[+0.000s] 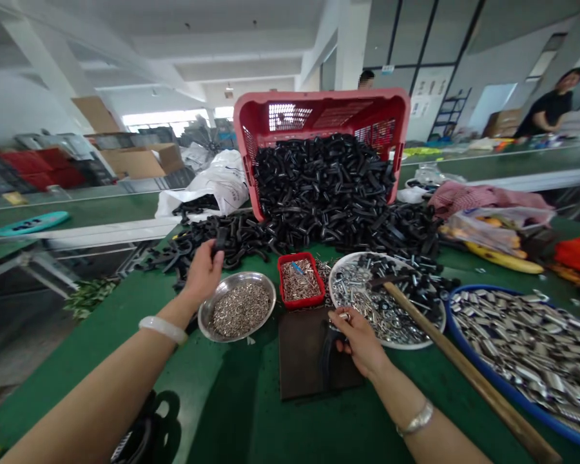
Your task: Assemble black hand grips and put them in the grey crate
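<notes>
My left hand (pixel 202 274) pinches a black U-shaped rubber part (pixel 218 241) above a steel bowl (pixel 236 306) of small metal pins. My right hand (pixel 360 341) holds a small silver metal piece (pixel 345 316) over a dark board (pixel 302 354), and a black curved part (pixel 327 361) lies partly under that hand. Behind the hands, a heap of black U-shaped parts (pixel 323 193) spills from a tipped red plastic crate (pixel 321 109). A small red tray (pixel 301 280) holds metal pins. A white plate (pixel 341 277) carries bolts and black parts.
A wooden-handled hammer (pixel 468 367) lies across the plate's edge. A blue-rimmed tray (pixel 481 354) of silver parts sits at right, beyond it a banana (pixel 502 258) and pink cloth (pixel 488 198). A white sack (pixel 207 187) stands left of the crate. A person (pixel 548 106) stands at back right.
</notes>
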Tool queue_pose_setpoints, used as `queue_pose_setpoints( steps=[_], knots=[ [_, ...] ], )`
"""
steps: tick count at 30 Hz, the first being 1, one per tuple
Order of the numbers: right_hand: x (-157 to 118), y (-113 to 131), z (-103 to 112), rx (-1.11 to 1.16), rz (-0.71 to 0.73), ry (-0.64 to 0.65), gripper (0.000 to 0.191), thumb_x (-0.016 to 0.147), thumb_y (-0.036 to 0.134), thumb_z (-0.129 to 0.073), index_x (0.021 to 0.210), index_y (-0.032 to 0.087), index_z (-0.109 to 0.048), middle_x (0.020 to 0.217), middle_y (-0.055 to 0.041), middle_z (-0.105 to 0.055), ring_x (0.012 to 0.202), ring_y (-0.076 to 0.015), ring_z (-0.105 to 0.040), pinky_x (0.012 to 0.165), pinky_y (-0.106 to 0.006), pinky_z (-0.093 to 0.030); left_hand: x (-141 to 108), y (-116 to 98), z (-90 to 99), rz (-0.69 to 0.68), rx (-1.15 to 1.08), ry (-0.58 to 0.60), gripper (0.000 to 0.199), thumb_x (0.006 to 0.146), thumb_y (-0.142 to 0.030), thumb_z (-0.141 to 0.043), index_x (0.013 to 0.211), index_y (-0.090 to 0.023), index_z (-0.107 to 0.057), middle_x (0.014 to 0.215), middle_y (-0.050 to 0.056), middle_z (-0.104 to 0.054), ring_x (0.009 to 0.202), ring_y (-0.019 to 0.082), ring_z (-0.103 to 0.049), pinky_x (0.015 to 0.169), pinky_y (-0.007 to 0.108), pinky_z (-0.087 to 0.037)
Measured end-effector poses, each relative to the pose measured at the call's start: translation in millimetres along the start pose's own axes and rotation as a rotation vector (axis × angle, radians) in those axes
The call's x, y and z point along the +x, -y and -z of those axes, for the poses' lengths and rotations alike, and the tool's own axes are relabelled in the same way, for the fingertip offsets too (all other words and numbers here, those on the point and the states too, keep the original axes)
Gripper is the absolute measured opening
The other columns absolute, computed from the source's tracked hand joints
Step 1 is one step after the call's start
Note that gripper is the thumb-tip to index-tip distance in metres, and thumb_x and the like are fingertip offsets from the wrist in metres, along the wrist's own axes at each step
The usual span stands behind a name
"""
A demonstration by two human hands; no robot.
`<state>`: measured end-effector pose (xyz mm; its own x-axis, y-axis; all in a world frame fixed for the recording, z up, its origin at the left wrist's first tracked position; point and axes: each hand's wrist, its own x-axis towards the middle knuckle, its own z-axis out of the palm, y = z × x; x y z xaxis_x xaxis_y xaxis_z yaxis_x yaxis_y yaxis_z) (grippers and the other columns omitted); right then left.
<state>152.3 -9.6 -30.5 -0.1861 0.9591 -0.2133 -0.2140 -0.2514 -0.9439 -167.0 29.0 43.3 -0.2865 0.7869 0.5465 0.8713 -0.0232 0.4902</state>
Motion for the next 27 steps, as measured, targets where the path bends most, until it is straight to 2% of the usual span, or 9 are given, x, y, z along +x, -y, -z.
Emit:
queue_pose_setpoints(
  steps=[3,6,7,10,13,18,21,25,27],
  knots=[
    [1,11,-8,0.126,0.065,0.007,0.036,0.063,0.041,-0.068,0.082,0.019,-0.046,0.063,0.0069,-0.051,0.042,-0.0031,-0.045,0.034,-0.013,-0.032,-35,-75,-12.9,0.219,-0.529,0.353,0.049,0.082,-0.056,-0.028,0.104,-0.017,-0.048,0.066,0.001,-0.052,0.055,0.014,-0.05,0.052,0.025,-0.042],
    [0,27,-16,0.056,0.187,0.004,0.034,0.067,0.045,-0.063,0.077,0.018,-0.045,0.059,0.0061,-0.051,0.04,-0.0047,-0.046,0.032,-0.015,-0.031,-78,-129,-34.7,0.42,-0.915,0.729,0.054,0.078,-0.064,-0.026,0.091,-0.017,-0.049,0.058,-0.003,-0.046,0.041,0.007,-0.038,0.037,0.019,-0.029],
    [0,32,-18,-0.012,0.241,-0.005,0.033,0.07,0.047,-0.06,0.075,0.019,-0.045,0.054,0.0066,-0.05,0.037,-0.0052,-0.045,0.03,-0.015,-0.03,-89,-140,-40.8,0.428,-0.978,0.76,0.053,0.076,-0.066,-0.03,0.089,-0.018,-0.048,0.055,-0.005,-0.043,0.039,0.006,-0.036,0.037,0.017,-0.027],
    [0,41,-18,-0.228,0.355,-0.014,0.03,0.075,0.049,-0.052,0.075,0.02,-0.043,0.043,0.0082,-0.045,0.03,-0.0075,-0.042,0.028,-0.018,-0.029,-107,-152,-52.0,0.462,-0.995,0.692,0.055,0.073,-0.068,-0.032,0.076,-0.016,-0.049,0.048,-0.006,-0.039,0.037,0.006,-0.034,0.036,0.017,-0.027],
    [1,40,-15,-0.327,0.369,0.005,0.028,0.077,0.048,-0.051,0.079,0.022,-0.042,0.049,0.007,-0.049,0.03,-0.0096,-0.045,0.028,-0.021,-0.033,-108,-149,-56.0,0.527,-0.956,0.628,0.058,0.074,-0.068,-0.03,0.062,-0.014,-0.05,0.046,-0.003,-0.044,0.039,0.007,-0.039,0.038,0.019,-0.029],
    [2,35,-16,-0.396,0.349,0.015,0.025,0.078,0.047,-0.048,0.079,0.023,-0.04,0.048,0.0073,-0.047,0.031,-0.011,-0.046,0.029,-0.022,-0.033,-110,-141,-61.6,0.652,-0.967,0.625,0.06,0.075,-0.067,-0.031,0.062,-0.013,-0.055,0.046,-0.001,-0.047,0.04,0.009,-0.041,0.041,0.021,-0.032],
    [3,37,-14,-0.493,0.389,0.033,0.022,0.079,0.043,-0.047,0.077,0.022,-0.04,0.045,0.0085,-0.045,0.03,-0.0102,-0.045,0.031,-0.021,-0.032,-112,-139,-65.7,0.566,-0.899,0.599,0.063,0.076,-0.066,-0.029,0.072,-0.012,-0.06,0.049,0.0,-0.052,0.043,0.011,-0.045,0.044,0.023,-0.035],
    [2,39,-8,-0.651,0.417,0.093,0.018,0.078,0.037,-0.049,0.072,0.021,-0.042,0.044,0.0083,-0.044,0.031,-0.0089,-0.044,0.035,-0.021,-0.032,-114,-139,-71.5,0.328,-0.809,0.519,0.056,0.079,-0.059,-0.033,0.091,-0.011,-0.061,0.081,0.007,-0.065,0.075,0.018,-0.058,0.072,0.029,-0.043],
    [2,36,-7,-0.714,0.432,0.119,0.017,0.077,0.035,-0.05,0.07,0.021,-0.043,0.046,0.0074,-0.046,0.033,-0.0085,-0.044,0.036,-0.021,-0.033,-114,-138,-73.7,0.263,-0.75,0.514,0.055,0.079,-0.058,-0.034,0.09,-0.011,-0.061,0.088,0.009,-0.065,0.082,0.02,-0.057,0.077,0.03,-0.042]
  ],
)
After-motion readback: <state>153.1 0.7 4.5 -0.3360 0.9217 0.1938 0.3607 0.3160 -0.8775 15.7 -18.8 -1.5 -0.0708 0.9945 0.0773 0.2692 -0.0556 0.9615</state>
